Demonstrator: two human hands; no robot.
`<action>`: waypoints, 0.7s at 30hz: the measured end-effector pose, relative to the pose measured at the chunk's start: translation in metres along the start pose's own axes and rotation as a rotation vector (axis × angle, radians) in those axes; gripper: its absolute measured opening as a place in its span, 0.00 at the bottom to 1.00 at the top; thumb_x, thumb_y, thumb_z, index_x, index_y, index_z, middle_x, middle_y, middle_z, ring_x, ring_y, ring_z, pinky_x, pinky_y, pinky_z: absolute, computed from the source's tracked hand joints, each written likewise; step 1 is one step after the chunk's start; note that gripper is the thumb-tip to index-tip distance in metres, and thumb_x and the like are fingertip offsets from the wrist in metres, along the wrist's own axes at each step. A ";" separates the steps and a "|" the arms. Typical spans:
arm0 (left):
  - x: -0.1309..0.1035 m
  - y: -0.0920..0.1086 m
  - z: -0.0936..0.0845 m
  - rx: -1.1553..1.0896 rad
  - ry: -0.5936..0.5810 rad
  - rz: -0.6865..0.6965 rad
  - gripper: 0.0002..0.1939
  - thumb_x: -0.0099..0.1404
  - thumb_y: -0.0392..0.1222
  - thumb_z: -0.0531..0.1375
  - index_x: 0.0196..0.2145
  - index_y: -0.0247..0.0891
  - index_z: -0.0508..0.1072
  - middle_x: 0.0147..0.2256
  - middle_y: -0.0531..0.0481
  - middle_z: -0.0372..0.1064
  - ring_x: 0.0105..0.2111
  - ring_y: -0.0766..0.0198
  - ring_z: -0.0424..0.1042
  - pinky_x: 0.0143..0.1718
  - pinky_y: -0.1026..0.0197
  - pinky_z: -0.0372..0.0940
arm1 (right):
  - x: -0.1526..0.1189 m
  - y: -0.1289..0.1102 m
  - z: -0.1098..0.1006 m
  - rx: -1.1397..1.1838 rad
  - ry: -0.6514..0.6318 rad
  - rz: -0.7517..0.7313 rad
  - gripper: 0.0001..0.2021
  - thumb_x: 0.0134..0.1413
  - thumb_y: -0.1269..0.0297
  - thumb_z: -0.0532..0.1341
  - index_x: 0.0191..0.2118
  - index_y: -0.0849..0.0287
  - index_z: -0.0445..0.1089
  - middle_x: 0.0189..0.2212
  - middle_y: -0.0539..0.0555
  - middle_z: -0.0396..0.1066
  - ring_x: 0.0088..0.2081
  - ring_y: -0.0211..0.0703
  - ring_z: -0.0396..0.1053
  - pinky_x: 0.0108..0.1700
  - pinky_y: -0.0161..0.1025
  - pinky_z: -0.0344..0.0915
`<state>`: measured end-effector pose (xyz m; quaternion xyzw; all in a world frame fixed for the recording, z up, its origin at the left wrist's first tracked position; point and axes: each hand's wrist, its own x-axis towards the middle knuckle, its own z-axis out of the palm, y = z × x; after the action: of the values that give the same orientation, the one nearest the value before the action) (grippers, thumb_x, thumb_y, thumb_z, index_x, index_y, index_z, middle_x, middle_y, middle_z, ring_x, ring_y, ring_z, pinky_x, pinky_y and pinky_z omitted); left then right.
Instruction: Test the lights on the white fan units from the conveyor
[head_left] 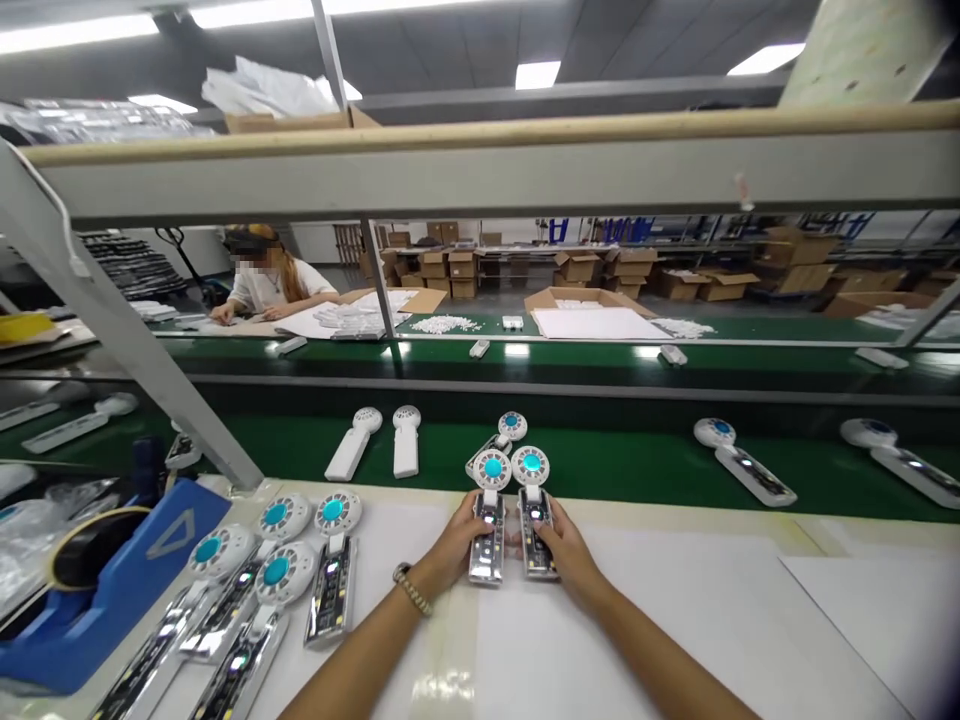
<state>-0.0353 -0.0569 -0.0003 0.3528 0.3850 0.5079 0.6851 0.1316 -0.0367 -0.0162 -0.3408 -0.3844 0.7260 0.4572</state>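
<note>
My left hand is closed around a small handheld fan with a clear body, a round white head and a blue centre. Close beside it, a second handheld fan of the same look is in my right hand, with the thumb on its front. Both fans stand head up over the white tabletop, and a light glows on each body. Behind them another fan lies on the green belt, partly covered by the left one. Several fans rest on the table to my left.
A blue tape dispenser sits at the left. The green conveyor belt crosses ahead, carrying white fans and more fans at right. A metal post and overhead shelf frame the bench. A co-worker sits across.
</note>
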 end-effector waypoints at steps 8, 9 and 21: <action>-0.002 -0.006 -0.001 0.234 -0.039 0.054 0.25 0.54 0.34 0.59 0.48 0.41 0.55 0.41 0.47 0.64 0.40 0.57 0.68 0.40 0.54 0.63 | -0.002 0.001 -0.007 -0.106 -0.056 -0.013 0.32 0.48 0.56 0.60 0.57 0.52 0.48 0.42 0.55 0.68 0.36 0.49 0.71 0.39 0.50 0.68; -0.003 -0.006 0.000 0.238 -0.054 0.063 0.25 0.55 0.35 0.60 0.49 0.41 0.54 0.41 0.46 0.63 0.41 0.56 0.67 0.41 0.54 0.63 | -0.002 0.002 -0.008 -0.125 -0.061 -0.026 0.31 0.49 0.56 0.60 0.57 0.52 0.48 0.42 0.56 0.69 0.37 0.50 0.71 0.41 0.50 0.67; -0.010 0.002 0.012 0.047 -0.054 0.049 0.28 0.51 0.38 0.65 0.46 0.39 0.56 0.42 0.44 0.64 0.43 0.54 0.67 0.44 0.53 0.61 | -0.003 -0.003 -0.008 -0.238 -0.031 -0.060 0.28 0.48 0.55 0.60 0.55 0.53 0.53 0.50 0.57 0.65 0.50 0.52 0.64 0.52 0.50 0.58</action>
<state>-0.0271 -0.0667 0.0090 0.3915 0.3694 0.5056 0.6743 0.1407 -0.0366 -0.0168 -0.3695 -0.4851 0.6664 0.4290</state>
